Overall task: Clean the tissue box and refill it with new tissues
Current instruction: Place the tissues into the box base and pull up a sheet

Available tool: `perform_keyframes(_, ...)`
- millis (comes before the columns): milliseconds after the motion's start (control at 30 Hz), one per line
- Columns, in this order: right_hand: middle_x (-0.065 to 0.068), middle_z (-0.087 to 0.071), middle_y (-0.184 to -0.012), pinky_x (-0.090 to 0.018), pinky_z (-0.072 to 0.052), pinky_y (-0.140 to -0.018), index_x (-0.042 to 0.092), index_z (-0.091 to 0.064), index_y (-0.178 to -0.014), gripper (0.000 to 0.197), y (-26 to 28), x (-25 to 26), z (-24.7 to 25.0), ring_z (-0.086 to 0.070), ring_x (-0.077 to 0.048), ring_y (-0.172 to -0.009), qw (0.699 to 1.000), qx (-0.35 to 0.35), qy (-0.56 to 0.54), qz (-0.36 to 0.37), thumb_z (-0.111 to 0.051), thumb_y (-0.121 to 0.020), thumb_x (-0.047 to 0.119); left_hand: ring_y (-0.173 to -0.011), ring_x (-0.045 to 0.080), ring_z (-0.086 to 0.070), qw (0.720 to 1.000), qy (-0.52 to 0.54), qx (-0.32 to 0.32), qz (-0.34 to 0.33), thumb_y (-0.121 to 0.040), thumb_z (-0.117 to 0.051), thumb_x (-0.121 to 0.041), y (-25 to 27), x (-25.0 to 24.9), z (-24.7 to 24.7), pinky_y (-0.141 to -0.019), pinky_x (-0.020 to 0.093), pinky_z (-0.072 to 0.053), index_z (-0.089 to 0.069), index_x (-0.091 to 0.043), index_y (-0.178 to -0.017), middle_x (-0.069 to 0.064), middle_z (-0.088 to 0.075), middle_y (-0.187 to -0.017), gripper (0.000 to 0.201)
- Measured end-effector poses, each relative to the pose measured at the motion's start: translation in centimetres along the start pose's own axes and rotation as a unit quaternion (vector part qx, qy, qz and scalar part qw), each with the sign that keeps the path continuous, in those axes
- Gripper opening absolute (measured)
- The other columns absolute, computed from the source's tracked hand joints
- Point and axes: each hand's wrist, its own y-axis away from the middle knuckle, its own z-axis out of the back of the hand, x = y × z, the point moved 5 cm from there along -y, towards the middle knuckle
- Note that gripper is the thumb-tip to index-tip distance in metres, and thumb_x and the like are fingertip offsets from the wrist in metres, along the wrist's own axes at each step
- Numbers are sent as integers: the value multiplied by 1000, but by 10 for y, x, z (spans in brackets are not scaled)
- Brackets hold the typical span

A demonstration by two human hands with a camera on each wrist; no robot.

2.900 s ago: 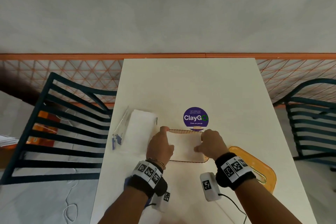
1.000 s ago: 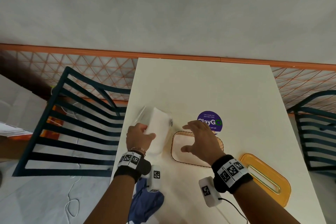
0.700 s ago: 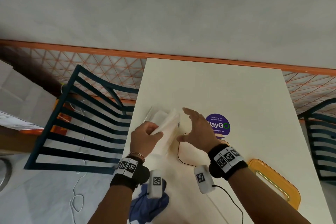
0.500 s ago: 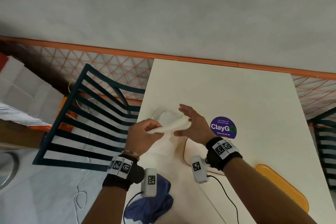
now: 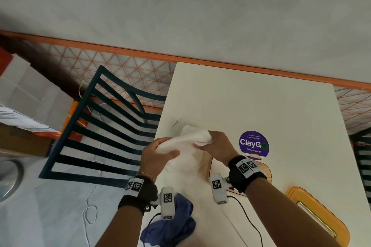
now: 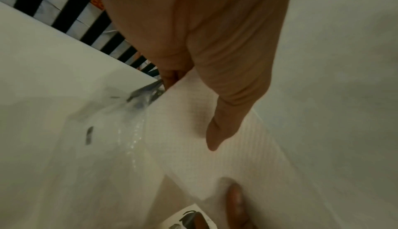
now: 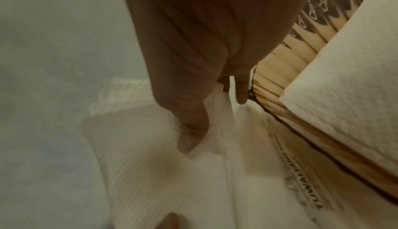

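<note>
While the tissue box [image 5: 261, 168] sits on the table [image 5: 261, 106] beside the right wrist, left hand [image 5: 155, 158] and right hand [image 5: 218, 148] grip opposite ends of the tissue stack [image 5: 184, 140], raised above its plastic wrapper [image 5: 186, 164].

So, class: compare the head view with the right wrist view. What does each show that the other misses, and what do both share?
Only the head view shows the purple ClayGo sticker, the orange lid, the blue cloth and the dark slatted chair. Only the right wrist view shows the tissue box wall's printed pattern up close. Both show the right hand gripping the tissue stack.
</note>
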Motion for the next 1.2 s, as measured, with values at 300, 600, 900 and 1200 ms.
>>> perform_keyframes(300,-1,-79,-94,-36,-64,-76,12,-77,-96,28,20,61,29,-76,-18,-88,990,48,-130,-31,-87,-77,31,-104,29,-72,984,177,19,24,-76,-87,-18,5,-28,-2,-85,47,-59,-72,-24,-113,5,-77,-108,40)
perform_keyframes(600,9,-66,-120,-27,-60,-83,35,-44,-142,95,48,94,55,-68,-11,-105,994,89,-50,27,-96,-63,31,-100,32,-75,950,256,104,145,-78,-85,-22,24,-43,-26,-78,45,-63,-74,-19,-115,12,-77,-111,39)
perform_keyframes(900,20,-52,-129,-27,-54,-86,46,-69,-114,62,70,104,81,-53,-4,-110,938,1,224,263,-95,-57,44,-103,19,-67,893,258,326,171,-76,-78,-43,52,-31,-53,-99,37,-51,-55,-11,-139,-3,-71,-112,73)
perform_keyframes(1200,9,-75,-104,-29,-59,-85,29,-76,-97,26,72,84,76,-70,-8,-99,985,142,48,84,-88,-75,35,-81,21,-76,910,248,258,209,-83,-68,-26,69,-19,-49,-74,36,-61,-65,-4,-117,7,-79,-88,41)
